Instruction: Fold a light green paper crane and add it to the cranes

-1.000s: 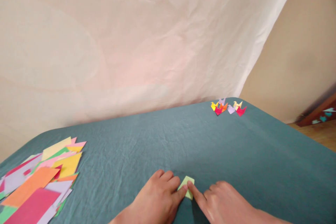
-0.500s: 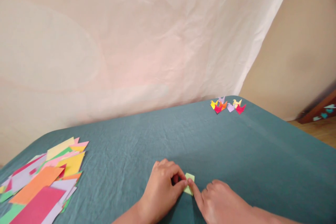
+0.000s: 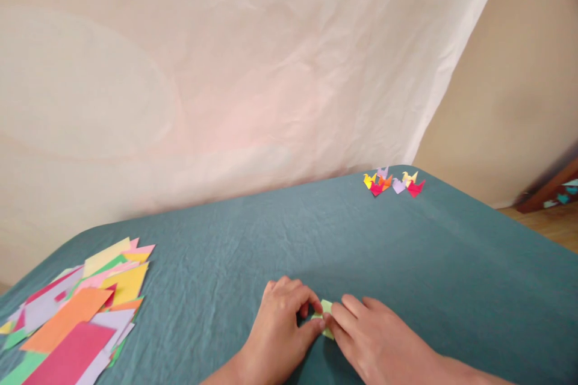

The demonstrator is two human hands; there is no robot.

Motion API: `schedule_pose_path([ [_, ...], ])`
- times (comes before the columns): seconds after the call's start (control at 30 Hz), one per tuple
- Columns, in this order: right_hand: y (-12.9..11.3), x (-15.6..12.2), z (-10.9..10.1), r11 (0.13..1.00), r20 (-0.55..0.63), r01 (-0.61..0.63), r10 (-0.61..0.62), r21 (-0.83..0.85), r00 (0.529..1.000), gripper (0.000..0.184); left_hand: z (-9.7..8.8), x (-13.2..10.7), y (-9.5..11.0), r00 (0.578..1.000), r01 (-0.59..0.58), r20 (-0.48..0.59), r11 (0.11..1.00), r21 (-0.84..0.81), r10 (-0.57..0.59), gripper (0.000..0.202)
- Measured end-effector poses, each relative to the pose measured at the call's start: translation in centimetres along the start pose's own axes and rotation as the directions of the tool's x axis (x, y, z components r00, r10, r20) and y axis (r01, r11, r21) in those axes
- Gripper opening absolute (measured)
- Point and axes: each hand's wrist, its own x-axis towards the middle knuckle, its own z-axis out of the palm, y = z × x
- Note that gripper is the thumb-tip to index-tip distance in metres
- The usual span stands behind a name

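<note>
A small piece of folded light green paper (image 3: 327,308) lies on the dark green cloth between my two hands. My left hand (image 3: 285,320) pinches its left edge between thumb and forefinger. From the other side, my right hand (image 3: 371,332) presses its fingertips onto the right part of the paper, and the right thumb is hidden. Fingers cover much of the paper, so its exact folded shape cannot be made out.
Loose sheets of coloured paper (image 3: 74,313) lie in an overlapping heap at the left. Several small folded paper birds (image 3: 377,187) stand at the far right corner of the cloth-covered table (image 3: 217,240). A pale hanging sheet (image 3: 253,72) backs the table.
My right hand has turned from one pointing forefinger to several fingers laid over the paper's right part. A flap now shows at the paper's left edge, by my left fingers.
</note>
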Motion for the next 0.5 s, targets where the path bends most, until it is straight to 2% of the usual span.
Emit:
schedule_pose_path([
  [0.23, 0.22, 0.54, -0.45, 0.998, -0.040, 0.061, -0.059, 0.030, 0.997, 0.008, -0.25, 0.28, -0.01, 1.000, 0.024, 0.021, 0.999, -0.022, -0.023, 0.012],
  [0.43, 0.34, 0.34, -0.37, 0.996, 0.005, 0.054, -0.054, 0.071, 0.999, 0.002, -0.60, 0.22, -0.19, 0.998, 0.020, 0.053, 0.999, -0.032, -0.018, 0.018],
  [0.5, 0.44, 0.22, -0.44, 0.996, 0.011, 0.050, -0.051, 0.076, 0.999, 0.006, -0.77, 0.17, -0.28, 0.998, 0.018, 0.064, 0.999, -0.034, -0.016, 0.020],
])
